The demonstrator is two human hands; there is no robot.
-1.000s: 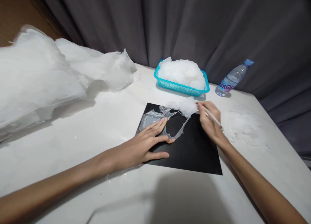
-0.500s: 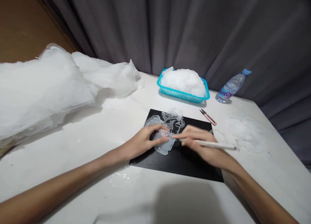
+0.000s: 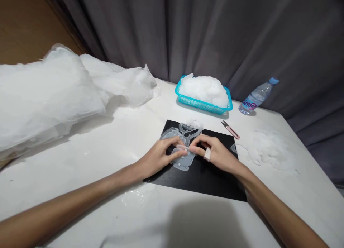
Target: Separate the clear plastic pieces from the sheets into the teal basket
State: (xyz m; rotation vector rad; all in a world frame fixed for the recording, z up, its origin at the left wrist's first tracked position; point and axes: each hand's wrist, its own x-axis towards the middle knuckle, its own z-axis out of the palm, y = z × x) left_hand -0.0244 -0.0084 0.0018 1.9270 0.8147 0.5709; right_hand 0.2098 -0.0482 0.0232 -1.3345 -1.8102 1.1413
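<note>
Between finger and thumb, my left hand (image 3: 172, 150) pinches a small translucent plastic piece (image 3: 185, 148) at its upper edge. My right hand (image 3: 212, 149) meets it from the other side, thumb and forefinger closed at the same edge. The curled fingers of that hand also keep a white pen-shaped tool (image 3: 207, 154), of which only a short end shows. Below the fingertips a flat frosted plastic sheet with round dots (image 3: 183, 163) lies on a black mat (image 3: 215, 181). Clear cut-out plastic scraps (image 3: 191, 128) rest on the mat just beyond my hands.
Behind the mat stands a turquoise basket (image 3: 200, 104) heaped with white fluffy filling (image 3: 204, 88). Pink-handled thread snips (image 3: 231, 130) and a water bottle (image 3: 255, 99) are to the right, near loose white fluff (image 3: 274, 149). Large bags of white filling (image 3: 48, 101) occupy the left.
My right hand has turned the white pen-shaped tool back into its curled fingers and brought its thumb and forefinger to the plastic. My left hand has stayed nearly in place.
</note>
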